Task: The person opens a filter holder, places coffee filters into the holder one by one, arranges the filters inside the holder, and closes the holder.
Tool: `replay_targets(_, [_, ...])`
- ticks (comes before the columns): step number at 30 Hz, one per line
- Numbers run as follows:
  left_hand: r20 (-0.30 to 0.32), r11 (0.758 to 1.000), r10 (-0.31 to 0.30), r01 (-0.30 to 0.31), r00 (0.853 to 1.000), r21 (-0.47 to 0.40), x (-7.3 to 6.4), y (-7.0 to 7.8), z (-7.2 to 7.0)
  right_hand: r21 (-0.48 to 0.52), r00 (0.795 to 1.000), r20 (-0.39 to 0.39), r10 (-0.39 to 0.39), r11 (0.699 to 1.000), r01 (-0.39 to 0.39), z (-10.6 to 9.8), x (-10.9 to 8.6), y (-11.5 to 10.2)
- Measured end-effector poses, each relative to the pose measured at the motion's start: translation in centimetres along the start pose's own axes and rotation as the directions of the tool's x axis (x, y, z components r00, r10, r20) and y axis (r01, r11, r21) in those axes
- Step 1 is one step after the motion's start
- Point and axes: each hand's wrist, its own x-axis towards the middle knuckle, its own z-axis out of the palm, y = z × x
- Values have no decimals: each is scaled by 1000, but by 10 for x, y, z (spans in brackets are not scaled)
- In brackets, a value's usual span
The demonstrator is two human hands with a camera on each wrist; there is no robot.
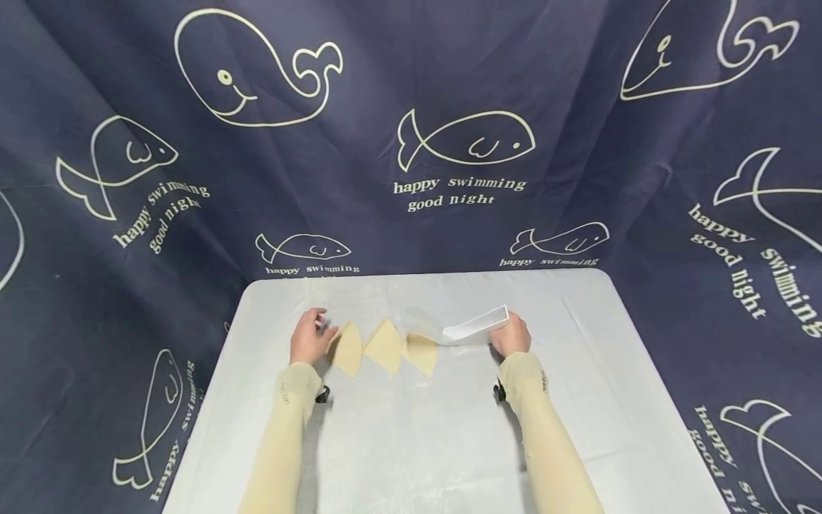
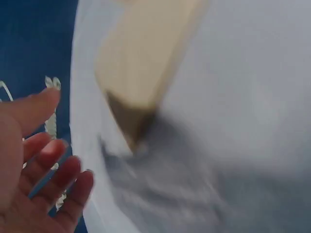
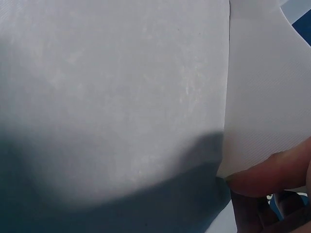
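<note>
Three pale-yellow, fan-shaped flat pieces lie in a row on the white table: a left piece (image 1: 347, 350), a middle piece (image 1: 384, 347) and a right piece (image 1: 421, 353). My left hand (image 1: 312, 335) is just left of the left piece. In the left wrist view its thumb and fingers (image 2: 73, 167) are spread apart, with nothing visible between them. My right hand (image 1: 511, 334) pinches the edge of a translucent, finely ribbed plastic bag (image 3: 269, 92) between thumb and fingers. In the head view the bag's whitish part (image 1: 478, 325) slants leftward, and its clear end reaches over the right piece.
The white table (image 1: 398, 442) has rounded far corners and a slightly creased covering. Dark blue curtains (image 1: 462, 243) with whale and fish drawings stand behind it and on both sides. Each wrist wears a small black device.
</note>
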Motion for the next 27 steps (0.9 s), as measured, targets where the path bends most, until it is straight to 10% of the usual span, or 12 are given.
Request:
replay_targets(11, [85,979,17,-33,996,202,-24,-28,10,-5,1000,-23,-14,1000,14,0,-1,2])
replay_targets(27, [41,994,-22,17,999,110,-32,-28,20,-12,1000,-28,-1,1000,1,0,-4,-1])
